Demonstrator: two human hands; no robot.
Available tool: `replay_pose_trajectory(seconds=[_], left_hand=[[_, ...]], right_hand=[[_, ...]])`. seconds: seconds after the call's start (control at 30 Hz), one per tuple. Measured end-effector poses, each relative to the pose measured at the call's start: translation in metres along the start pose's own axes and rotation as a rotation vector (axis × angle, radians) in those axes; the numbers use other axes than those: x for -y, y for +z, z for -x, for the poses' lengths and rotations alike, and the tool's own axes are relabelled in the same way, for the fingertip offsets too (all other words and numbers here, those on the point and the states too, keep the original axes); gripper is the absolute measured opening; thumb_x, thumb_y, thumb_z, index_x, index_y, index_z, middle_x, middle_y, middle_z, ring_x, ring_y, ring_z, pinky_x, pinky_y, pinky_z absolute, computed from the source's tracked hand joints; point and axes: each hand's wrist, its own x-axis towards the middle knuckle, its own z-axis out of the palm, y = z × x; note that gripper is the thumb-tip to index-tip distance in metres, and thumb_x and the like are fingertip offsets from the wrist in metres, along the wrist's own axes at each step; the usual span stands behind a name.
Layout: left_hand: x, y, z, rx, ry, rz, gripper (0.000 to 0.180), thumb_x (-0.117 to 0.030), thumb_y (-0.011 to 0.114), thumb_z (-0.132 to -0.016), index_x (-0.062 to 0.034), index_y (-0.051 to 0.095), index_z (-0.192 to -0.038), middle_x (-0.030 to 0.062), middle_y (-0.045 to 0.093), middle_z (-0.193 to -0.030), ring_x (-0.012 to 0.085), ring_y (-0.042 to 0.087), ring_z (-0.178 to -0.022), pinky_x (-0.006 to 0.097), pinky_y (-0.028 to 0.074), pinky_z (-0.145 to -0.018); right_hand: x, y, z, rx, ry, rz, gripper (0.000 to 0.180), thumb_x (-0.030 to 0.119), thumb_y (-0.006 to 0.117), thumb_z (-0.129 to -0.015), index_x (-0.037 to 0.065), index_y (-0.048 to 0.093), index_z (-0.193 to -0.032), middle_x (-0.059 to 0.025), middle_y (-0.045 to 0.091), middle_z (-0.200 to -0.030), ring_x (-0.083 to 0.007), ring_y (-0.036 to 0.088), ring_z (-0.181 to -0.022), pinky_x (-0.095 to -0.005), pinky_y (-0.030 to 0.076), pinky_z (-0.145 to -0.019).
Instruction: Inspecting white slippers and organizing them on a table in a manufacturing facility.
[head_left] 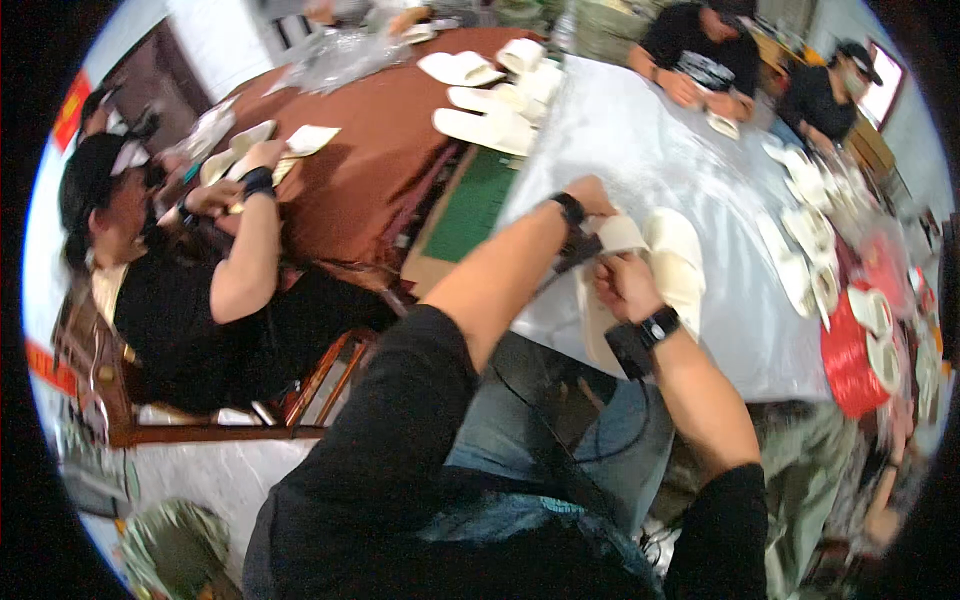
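Observation:
A cream open-toed slipper lies on the plastic-covered table in front of me, its broad strap between my two hands. My left hand is curled closed at the strap's far left edge and appears to grip the slipper there. Just below the strap, my right hand has its fingers bent together against the slipper. Whatever may be pinched in them is hidden. Directly to the right lies a second cream slipper, side by side with the first. Black bands with devices sit on both my wrists.
More cream slippers are piled beyond a green mat. Others line the right edge by a red bundle. At the brown-covered table on the left, a seated person handles slippers. Two people sit at the far side.

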Motion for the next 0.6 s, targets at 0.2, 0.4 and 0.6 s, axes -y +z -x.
replay_pose_trajectory(seconds=[0.2,0.4,0.6], left_hand=[[0.025,0.015,0.002,-0.384,0.020,0.181,0.021,-0.023,0.066,-0.070,-0.0034,0.073,-0.070,0.0137,0.068,-0.068,0.0264,0.067,-0.063,0.035,0.055,-0.066],[0.001,-0.005,0.022,-0.386,0.122,0.707,0.008,-0.004,0.064,-0.073,0.0023,0.068,-0.072,0.0115,0.067,-0.063,0.0160,0.067,-0.057,0.029,0.053,-0.054],[-0.011,-0.011,0.011,-0.266,0.198,1.063,0.006,-0.004,0.064,-0.079,0.0013,0.066,-0.081,0.0105,0.068,-0.070,0.0140,0.065,-0.061,0.025,0.050,-0.051]], right_hand=[[0.001,0.008,0.029,0.006,-0.012,0.155,0.015,0.016,0.054,-0.094,0.003,0.059,-0.102,-0.0030,0.052,-0.072,-0.0120,0.049,-0.055,-0.0233,0.035,-0.045],[0.009,-0.016,0.127,-0.085,-0.208,0.182,0.031,0.011,0.051,-0.095,0.007,0.045,-0.125,-0.0064,0.060,-0.084,-0.0148,0.057,-0.067,-0.0246,0.044,-0.057],[0.010,-0.047,0.173,-0.068,-0.380,0.130,0.020,0.014,0.052,-0.096,0.002,0.055,-0.111,-0.0122,0.064,-0.104,-0.0217,0.066,-0.086,-0.0259,0.048,-0.068]])
